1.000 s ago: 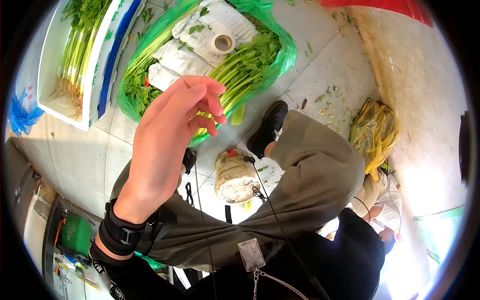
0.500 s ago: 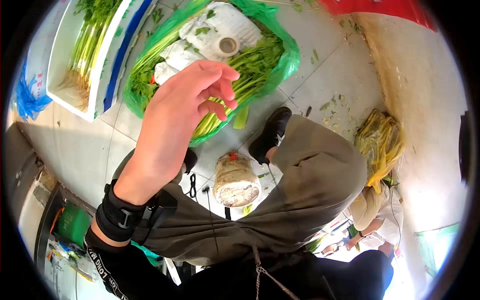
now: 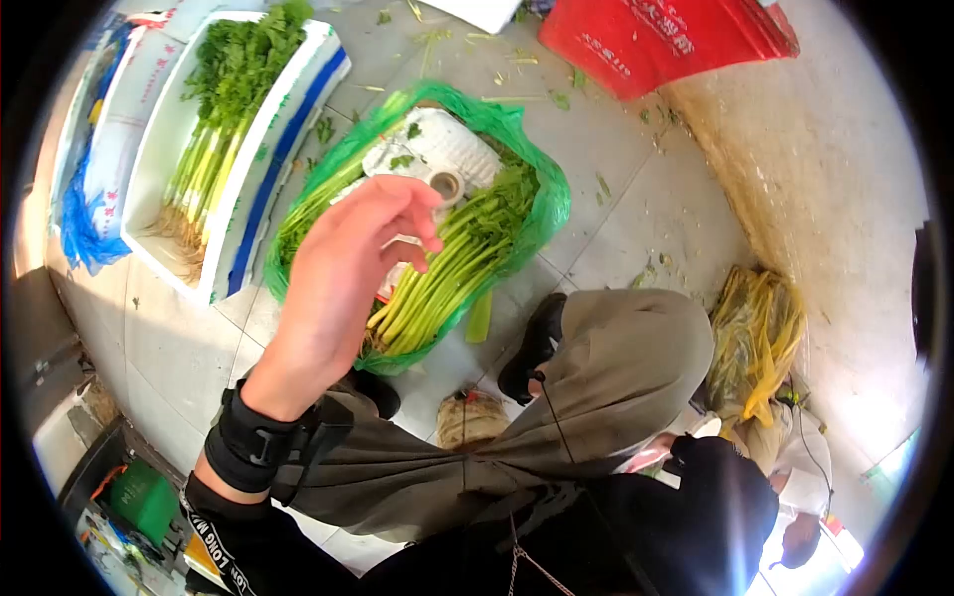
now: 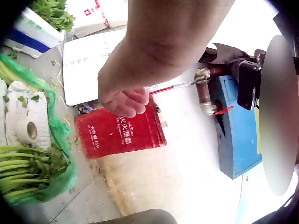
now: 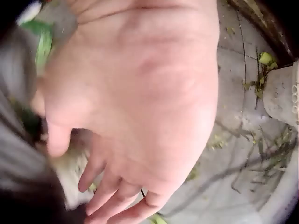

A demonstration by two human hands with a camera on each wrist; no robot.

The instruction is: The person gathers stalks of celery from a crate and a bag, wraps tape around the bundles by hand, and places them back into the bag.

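Note:
My left hand (image 3: 343,273) is raised in mid-air with loosely curled fingers and nothing in them. In the head view it overlaps a green plastic bag (image 3: 545,189) on the floor. Inside the bag lie green-stalked celery (image 3: 437,278), crumpled white wrapping (image 3: 452,144) and a roll of tape (image 3: 447,187). The left wrist view shows this same hand (image 4: 128,100) in front of a red box (image 4: 112,140). My right hand (image 5: 140,102) hangs palm toward its wrist camera, fingers relaxed, holding nothing, above the littered floor.
Left of the bag stands a white foam box (image 3: 268,149) with rooted celery (image 3: 219,129). A yellow plastic bag (image 3: 760,338) lies by the wall at right. Between my feet is a pale round block (image 3: 472,417). Another person (image 3: 800,467) is at lower right.
The head view has shifted, so the green bag and foam box sit lower and the red box shows more fully. The left hand stays raised and loosely curled. My trousers now hide more of the block.

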